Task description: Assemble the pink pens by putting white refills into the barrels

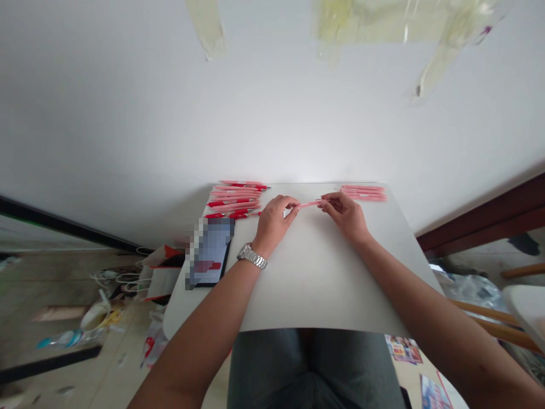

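Both my hands meet over the far middle of a small white table (315, 284). My left hand (275, 218), with a metal watch on its wrist, and my right hand (343, 213) each pinch one end of a single pink pen (310, 204) held level just above the tabletop. A heap of several pink and red pens (236, 199) lies at the far left of the table, just left of my left hand. A smaller row of pink pens (363, 192) lies at the far right corner, beyond my right hand.
A phone with a blurred screen (212, 251) lies on the table's left edge. A white wall rises right behind the table. Paper bags (158, 272) and clutter sit on the floor to the left; wooden furniture stands to the right. My lap is below the table's near edge.
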### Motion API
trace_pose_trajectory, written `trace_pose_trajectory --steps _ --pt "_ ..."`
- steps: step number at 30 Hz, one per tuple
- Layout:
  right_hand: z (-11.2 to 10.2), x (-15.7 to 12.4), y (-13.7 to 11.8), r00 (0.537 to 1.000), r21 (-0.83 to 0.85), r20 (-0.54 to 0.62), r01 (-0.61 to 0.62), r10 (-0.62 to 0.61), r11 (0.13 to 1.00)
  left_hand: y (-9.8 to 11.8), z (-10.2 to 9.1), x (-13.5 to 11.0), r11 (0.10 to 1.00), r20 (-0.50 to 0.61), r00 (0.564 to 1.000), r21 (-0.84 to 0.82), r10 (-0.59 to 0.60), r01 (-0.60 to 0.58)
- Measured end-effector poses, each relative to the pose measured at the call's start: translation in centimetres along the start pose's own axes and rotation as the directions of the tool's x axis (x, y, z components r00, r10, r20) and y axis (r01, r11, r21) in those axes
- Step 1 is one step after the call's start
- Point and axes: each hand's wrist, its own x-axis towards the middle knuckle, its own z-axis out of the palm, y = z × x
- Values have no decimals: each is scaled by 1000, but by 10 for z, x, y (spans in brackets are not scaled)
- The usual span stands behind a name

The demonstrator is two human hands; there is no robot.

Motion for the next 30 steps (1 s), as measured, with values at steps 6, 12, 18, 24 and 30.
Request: trace_pose_trajectory --steps 6,12,18,24,30 --pt "-1 0 -1 1000 -1 -6 -20 20 1000 0 0 0 999 16 1000 41 16 -16" --pt "-1 -1 3 1000 -60 5 6 -5 998 -1 0 -1 995 29 999 97 30 -32" --pt "-1 -1 6 1000 -106 20 0 2 994 -3 1 -2 991 47 998 130 32 -38" --pt "-1 -2 6 999 -96 39 -3 7 995 -6 3 -2 989 53 998 145 30 -38" --pt "-1 -3 7 999 -112 49 -8 13 994 -7 4 -2 986 50 998 165 27 -34"
